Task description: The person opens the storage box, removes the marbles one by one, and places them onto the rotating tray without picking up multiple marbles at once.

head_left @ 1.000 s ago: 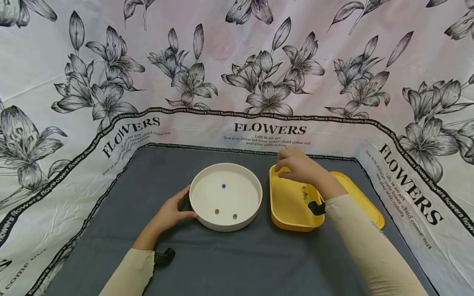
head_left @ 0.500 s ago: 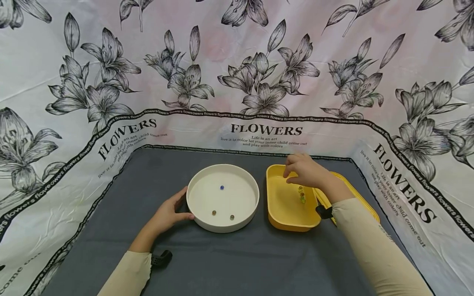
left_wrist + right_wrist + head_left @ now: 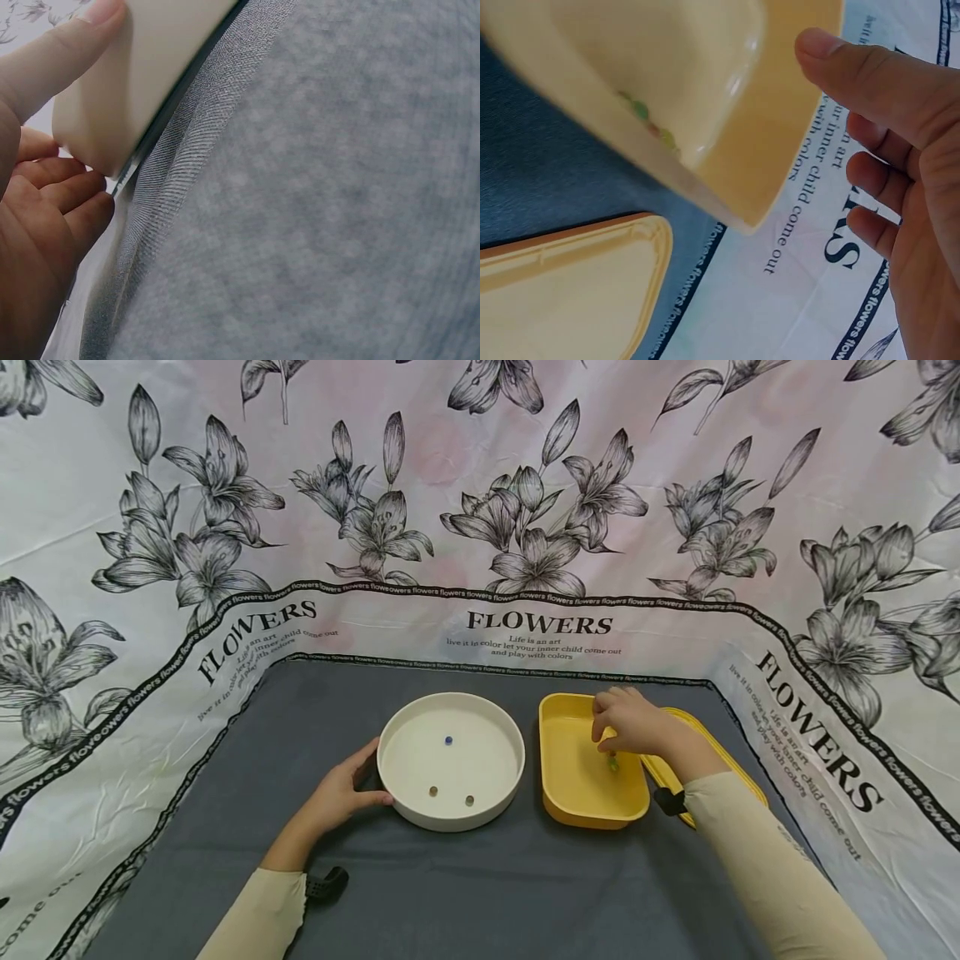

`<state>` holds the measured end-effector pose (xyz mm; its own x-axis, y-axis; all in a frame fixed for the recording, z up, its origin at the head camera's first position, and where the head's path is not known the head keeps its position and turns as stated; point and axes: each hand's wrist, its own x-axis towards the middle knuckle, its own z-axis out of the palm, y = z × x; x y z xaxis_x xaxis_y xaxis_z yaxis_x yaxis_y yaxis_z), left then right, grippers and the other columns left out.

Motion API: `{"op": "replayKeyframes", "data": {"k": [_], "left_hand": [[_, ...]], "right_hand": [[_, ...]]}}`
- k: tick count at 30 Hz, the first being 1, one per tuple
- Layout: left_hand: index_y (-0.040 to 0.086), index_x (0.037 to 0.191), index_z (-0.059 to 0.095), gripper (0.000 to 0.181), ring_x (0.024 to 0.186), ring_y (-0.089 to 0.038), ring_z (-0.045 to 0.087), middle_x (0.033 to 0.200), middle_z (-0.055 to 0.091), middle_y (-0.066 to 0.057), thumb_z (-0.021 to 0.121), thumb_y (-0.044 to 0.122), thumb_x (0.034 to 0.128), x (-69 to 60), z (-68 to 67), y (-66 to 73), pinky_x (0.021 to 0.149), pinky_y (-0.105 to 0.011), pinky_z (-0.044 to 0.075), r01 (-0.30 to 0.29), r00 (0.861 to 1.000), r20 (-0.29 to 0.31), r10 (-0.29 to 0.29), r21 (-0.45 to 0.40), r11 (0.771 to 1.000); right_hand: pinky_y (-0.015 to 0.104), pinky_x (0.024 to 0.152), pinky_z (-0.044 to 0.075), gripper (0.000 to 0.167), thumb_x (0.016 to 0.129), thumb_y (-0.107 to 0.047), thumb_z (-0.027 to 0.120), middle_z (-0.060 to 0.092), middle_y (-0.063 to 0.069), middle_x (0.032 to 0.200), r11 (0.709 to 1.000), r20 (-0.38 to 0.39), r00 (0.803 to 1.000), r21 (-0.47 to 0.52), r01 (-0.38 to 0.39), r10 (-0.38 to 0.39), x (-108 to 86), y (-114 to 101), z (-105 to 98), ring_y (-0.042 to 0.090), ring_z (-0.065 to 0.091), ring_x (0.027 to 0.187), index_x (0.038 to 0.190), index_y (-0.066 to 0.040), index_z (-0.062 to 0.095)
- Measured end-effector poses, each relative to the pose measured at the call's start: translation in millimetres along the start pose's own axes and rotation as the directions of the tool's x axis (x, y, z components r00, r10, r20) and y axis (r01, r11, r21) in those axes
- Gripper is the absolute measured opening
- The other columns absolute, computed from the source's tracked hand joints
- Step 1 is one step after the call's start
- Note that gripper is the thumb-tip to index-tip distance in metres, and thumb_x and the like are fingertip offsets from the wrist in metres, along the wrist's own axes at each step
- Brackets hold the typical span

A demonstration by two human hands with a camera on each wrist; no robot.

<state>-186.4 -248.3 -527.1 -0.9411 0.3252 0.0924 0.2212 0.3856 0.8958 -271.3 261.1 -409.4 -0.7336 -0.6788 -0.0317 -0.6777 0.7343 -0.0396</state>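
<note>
A round white tray [image 3: 457, 768] holds a blue marble [image 3: 448, 740] and two brownish marbles [image 3: 432, 791]. My left hand [image 3: 339, 793] holds its left side, thumb at the near wall and fingers against the wall's lower edge in the left wrist view. To the right is a deep yellow box [image 3: 577, 793]. Inside it, along one side, lie several greenish marbles [image 3: 640, 111]. My right hand [image 3: 633, 722] hangs over the box's far right part, fingers loosely bent. In the right wrist view its thumb [image 3: 829, 49] stands apart from the fingers, nothing between them.
A yellow lid [image 3: 708, 739] lies right of the box, partly behind the right forearm. Dark grey cloth [image 3: 465, 893] covers the table. A white fabric with printed flowers [image 3: 540, 527] hangs behind and along both sides.
My right hand has moved rightward and lower over the yellow box, coming over the greenish marbles. The left hand stays on the white tray. The whole view shifted slightly at first.
</note>
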Motion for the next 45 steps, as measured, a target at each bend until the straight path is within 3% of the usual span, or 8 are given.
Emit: {"op": "replayKeyframes", "data": {"k": [6,11,18,25,33,38,45], "left_hand": [[0.007,0.164,0.022,0.112,0.155,-0.034,0.023,0.169,0.023,-0.015,0.091,0.027,0.0782,-0.1,2.6,-3.1,0.123,-0.047,0.026,0.000,1.000,0.005,0.000,0.001,1.000],[0.005,0.164,0.021,0.112,0.154,-0.040,0.024,0.168,0.023,-0.019,0.090,0.027,0.0787,-5.3,1.5,-5.6,0.121,-0.052,0.027,0.001,1.000,0.016,-0.001,0.011,1.000],[0.009,0.165,0.020,0.111,0.153,-0.038,0.027,0.168,0.025,-0.016,0.089,0.026,0.0800,0.3,-0.4,-4.6,0.121,-0.053,0.029,-0.021,1.000,0.009,0.021,-0.007,1.000],[0.010,0.165,0.019,0.110,0.154,-0.036,0.026,0.169,0.024,-0.014,0.089,0.025,0.0805,4.7,0.2,-0.2,0.123,-0.052,0.029,-0.016,0.999,0.028,0.017,-0.030,0.999],[0.009,0.165,0.020,0.111,0.153,-0.039,0.026,0.168,0.024,-0.016,0.089,0.025,0.0797,0.1,-6.3,-2.8,0.121,-0.052,0.029,-0.018,1.000,0.014,0.018,-0.023,1.000],[0.008,0.165,0.020,0.109,0.154,-0.038,0.027,0.168,0.025,-0.016,0.088,0.026,0.0810,2.5,-9.4,-1.5,0.121,-0.048,0.030,-0.022,1.000,0.018,0.023,-0.028,0.999],[0.007,0.164,0.021,0.107,0.153,-0.038,0.027,0.168,0.025,-0.018,0.088,0.024,0.0816,0.4,-3.8,-5.7,0.120,-0.048,0.031,-0.017,1.000,0.018,0.018,-0.047,0.999]], "right_hand": [[0.043,0.085,0.038,0.010,0.079,-0.025,0.090,0.059,-0.002,0.101,0.999,0.061,0.998,-0.044,-0.011,0.014,-8.2,1,11,0.021,0.047,0.097,0.085,-0.024,0.081],[0.044,0.086,0.039,0.009,0.081,-0.023,0.089,0.059,-0.002,0.100,0.997,0.102,0.995,-0.074,0.030,-0.022,-12.3,3,21,0.023,0.048,0.098,0.082,-0.022,0.081],[0.042,0.083,0.034,0.013,0.078,-0.024,0.090,0.055,-0.003,0.095,0.988,0.078,0.996,-0.150,0.046,-0.034,-14.1,5,21,0.021,0.044,0.094,0.074,-0.025,0.077],[0.043,0.082,0.034,0.010,0.079,-0.024,0.089,0.055,-0.002,0.094,0.987,0.058,0.998,-0.158,0.039,-0.030,-22.3,5,16,0.022,0.044,0.092,0.079,-0.022,0.080],[0.044,0.086,0.036,0.017,0.077,-0.027,0.092,0.056,-0.002,0.095,0.985,0.026,0.999,-0.167,0.040,-0.036,-16.9,6,18,0.023,0.046,0.094,0.075,-0.025,0.075],[0.043,0.083,0.034,0.023,0.080,-0.025,0.090,0.052,-0.003,0.091,0.982,0.047,0.999,-0.187,0.026,-0.017,-12.5,10,23,0.022,0.043,0.090,0.069,-0.026,0.070],[0.043,0.082,0.034,0.025,0.079,-0.025,0.088,0.050,-0.003,0.091,0.975,0.105,0.994,-0.220,0.021,0.002,-13.4,9,35,0.021,0.042,0.088,0.066,-0.026,0.067]]}}
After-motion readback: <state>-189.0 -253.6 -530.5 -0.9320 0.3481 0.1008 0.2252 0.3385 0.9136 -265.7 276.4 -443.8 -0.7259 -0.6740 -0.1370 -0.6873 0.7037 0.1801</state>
